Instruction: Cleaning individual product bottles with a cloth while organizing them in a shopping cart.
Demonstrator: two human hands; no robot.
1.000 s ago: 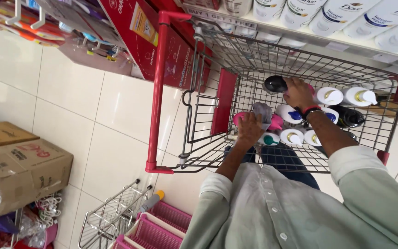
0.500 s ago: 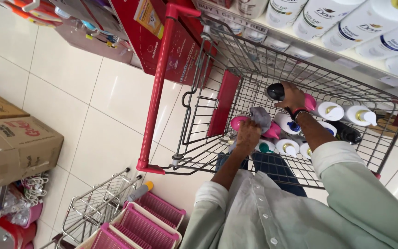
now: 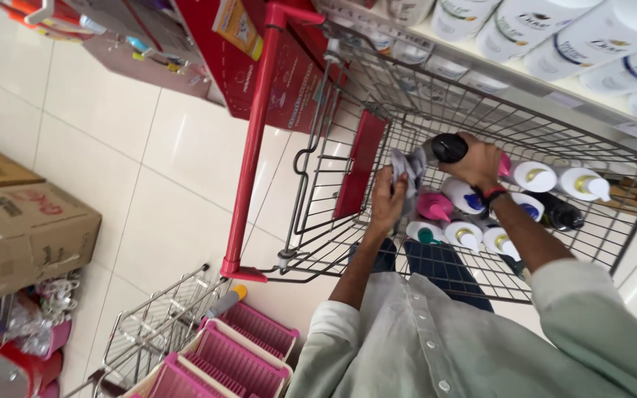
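Over the wire basket of the red-handled shopping cart (image 3: pixel 259 140), both hands are working above a cluster of bottles. Fingers of the right hand (image 3: pixel 477 163) are curling around a dark bottle (image 3: pixel 447 148), holding it tilted above the others. Beside it, the left hand (image 3: pixel 387 203) is gripping a grey cloth (image 3: pixel 408 166), which is touching the dark bottle's end. Below them, white bottles (image 3: pixel 532 177) and a pink-capped bottle (image 3: pixel 434 206) are lying on the cart's wire floor. Cardboard boxes (image 3: pixel 23 228) are sitting on the tiled floor at the left, and pink baskets (image 3: pixel 241 354) are standing near the person's pale green shirt (image 3: pixel 436 346).
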